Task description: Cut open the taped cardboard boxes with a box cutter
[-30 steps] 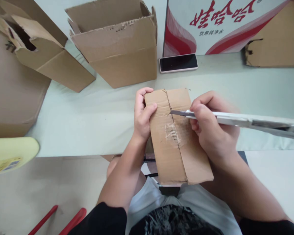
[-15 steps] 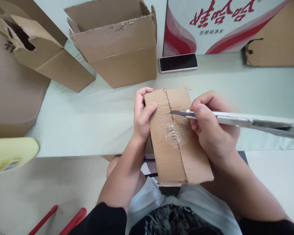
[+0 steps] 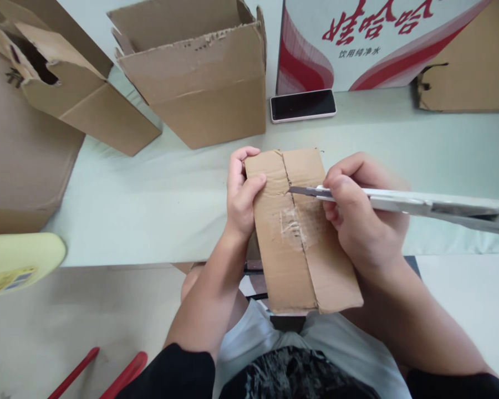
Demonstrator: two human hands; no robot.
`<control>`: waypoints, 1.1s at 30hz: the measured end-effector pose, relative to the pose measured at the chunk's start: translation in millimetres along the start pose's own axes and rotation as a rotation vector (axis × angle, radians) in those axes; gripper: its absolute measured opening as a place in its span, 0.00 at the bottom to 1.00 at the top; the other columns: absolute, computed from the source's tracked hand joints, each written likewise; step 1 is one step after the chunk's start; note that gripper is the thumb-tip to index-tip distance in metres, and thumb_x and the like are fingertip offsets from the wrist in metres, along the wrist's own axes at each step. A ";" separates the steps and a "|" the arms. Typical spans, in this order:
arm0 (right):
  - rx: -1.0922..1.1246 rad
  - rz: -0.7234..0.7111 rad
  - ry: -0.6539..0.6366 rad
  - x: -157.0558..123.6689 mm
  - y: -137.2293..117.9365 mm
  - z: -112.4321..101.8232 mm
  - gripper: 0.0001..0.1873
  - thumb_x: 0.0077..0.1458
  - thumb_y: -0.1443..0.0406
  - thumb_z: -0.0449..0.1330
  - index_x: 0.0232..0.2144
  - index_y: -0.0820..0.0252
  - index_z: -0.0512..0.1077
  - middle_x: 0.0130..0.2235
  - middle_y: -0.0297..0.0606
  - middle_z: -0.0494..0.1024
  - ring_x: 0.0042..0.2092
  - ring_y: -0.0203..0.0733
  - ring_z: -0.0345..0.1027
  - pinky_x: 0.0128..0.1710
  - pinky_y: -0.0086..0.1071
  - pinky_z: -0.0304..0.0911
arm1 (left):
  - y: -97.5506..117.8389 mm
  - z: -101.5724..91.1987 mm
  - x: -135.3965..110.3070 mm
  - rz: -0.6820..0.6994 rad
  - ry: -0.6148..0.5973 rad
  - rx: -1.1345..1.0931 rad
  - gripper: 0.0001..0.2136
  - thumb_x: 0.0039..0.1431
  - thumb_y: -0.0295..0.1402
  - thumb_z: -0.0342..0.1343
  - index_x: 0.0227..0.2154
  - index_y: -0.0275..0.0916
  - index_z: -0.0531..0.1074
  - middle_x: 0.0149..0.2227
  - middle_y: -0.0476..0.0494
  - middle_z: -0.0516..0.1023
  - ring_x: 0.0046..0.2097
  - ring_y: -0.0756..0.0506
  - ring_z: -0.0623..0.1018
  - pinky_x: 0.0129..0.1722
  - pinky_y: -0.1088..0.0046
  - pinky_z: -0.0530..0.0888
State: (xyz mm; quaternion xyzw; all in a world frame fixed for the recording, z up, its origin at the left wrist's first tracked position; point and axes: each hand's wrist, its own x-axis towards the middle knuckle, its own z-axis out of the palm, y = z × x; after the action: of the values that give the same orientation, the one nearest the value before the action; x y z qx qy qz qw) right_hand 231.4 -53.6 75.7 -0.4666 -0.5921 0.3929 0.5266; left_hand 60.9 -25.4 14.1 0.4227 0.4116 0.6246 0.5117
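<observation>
A brown cardboard box (image 3: 283, 271) is held at the table's near edge, its top face toward me. A seam runs down that face, with a patch of clear tape across it near the middle. My left hand (image 3: 243, 194) grips the box's left side, thumb on top and fingers round the far corner. In my right hand (image 3: 363, 216) is a utility knife (image 3: 416, 202) with a silver-white handle, pinched between thumb and fingers. Its extended blade points left, the tip at the seam above the tape. Whether the tip has pierced the cardboard, I cannot tell.
On the pale green tabletop (image 3: 149, 221) stand an open carton (image 3: 208, 105) and another torn carton (image 3: 95, 111). A phone (image 3: 303, 105) lies before a white-and-red box (image 3: 353, 66). More cardboard (image 3: 474, 83) is at the right. A yellow-green object (image 3: 25, 252) juts in at left.
Almost nothing differs. Both hands, the cardboard box and the knife keep their places, with the blade tip at the same spot on the seam.
</observation>
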 end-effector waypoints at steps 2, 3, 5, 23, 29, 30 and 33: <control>0.004 -0.011 0.000 0.1 0.6 0.1 0.14 0.67 0.57 0.59 0.29 0.54 0.68 0.25 0.30 0.66 0.26 0.35 0.57 0.26 0.34 0.55 | -0.4 -0.5 -0.1 0.002 -0.008 0.006 0.21 0.54 0.45 0.64 0.48 0.48 0.66 0.45 0.45 0.75 0.44 0.41 0.77 0.42 0.62 0.76; 0.004 -0.014 0.002 0.1 0.9 0.2 0.15 0.67 0.56 0.59 0.29 0.54 0.68 0.25 0.30 0.66 0.26 0.35 0.57 0.26 0.34 0.55 | -0.8 -0.9 -0.1 0.004 -0.015 0.009 0.21 0.55 0.45 0.64 0.48 0.48 0.66 0.45 0.45 0.75 0.44 0.41 0.77 0.42 0.62 0.75; 0.001 -0.015 0.007 0.3 1.4 0.4 0.15 0.67 0.56 0.59 0.29 0.54 0.68 0.25 0.30 0.66 0.26 0.35 0.57 0.26 0.34 0.55 | -1.3 -1.4 -0.2 0.009 -0.029 0.014 0.21 0.56 0.46 0.63 0.49 0.49 0.66 0.45 0.45 0.74 0.45 0.41 0.76 0.43 0.62 0.74; -0.031 -0.013 0.024 -0.6 2.0 0.5 0.16 0.67 0.54 0.59 0.29 0.54 0.68 0.25 0.30 0.66 0.25 0.34 0.56 0.25 0.34 0.55 | -0.7 -1.0 0.0 0.011 -0.042 0.006 0.21 0.56 0.46 0.63 0.49 0.49 0.65 0.45 0.45 0.73 0.45 0.40 0.76 0.43 0.62 0.74; -0.010 -0.028 0.013 0.0 2.2 0.5 0.15 0.67 0.56 0.59 0.29 0.53 0.68 0.25 0.30 0.66 0.26 0.35 0.57 0.26 0.35 0.56 | -0.1 -1.0 0.3 0.004 -0.045 0.001 0.22 0.56 0.47 0.64 0.49 0.49 0.65 0.46 0.45 0.72 0.46 0.39 0.75 0.44 0.61 0.73; -0.005 -0.027 0.013 0.2 1.8 0.4 0.14 0.67 0.57 0.60 0.29 0.54 0.68 0.25 0.30 0.66 0.26 0.35 0.57 0.26 0.35 0.56 | 0.1 -0.8 0.4 0.001 -0.042 -0.003 0.22 0.56 0.47 0.64 0.49 0.49 0.65 0.45 0.45 0.72 0.46 0.39 0.75 0.44 0.61 0.72; 0.009 -0.030 0.010 0.7 0.9 0.5 0.13 0.67 0.59 0.60 0.29 0.54 0.68 0.25 0.30 0.66 0.26 0.35 0.57 0.27 0.35 0.56 | 0.2 -0.4 0.6 -0.001 -0.038 -0.013 0.22 0.55 0.47 0.64 0.49 0.49 0.65 0.44 0.45 0.71 0.46 0.40 0.75 0.44 0.62 0.72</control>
State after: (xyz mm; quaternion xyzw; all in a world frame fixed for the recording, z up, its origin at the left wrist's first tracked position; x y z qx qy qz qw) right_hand 231.0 -52.7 75.0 -0.4571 -0.5947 0.3853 0.5375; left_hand 60.4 -24.9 14.3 0.4309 0.3979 0.6187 0.5227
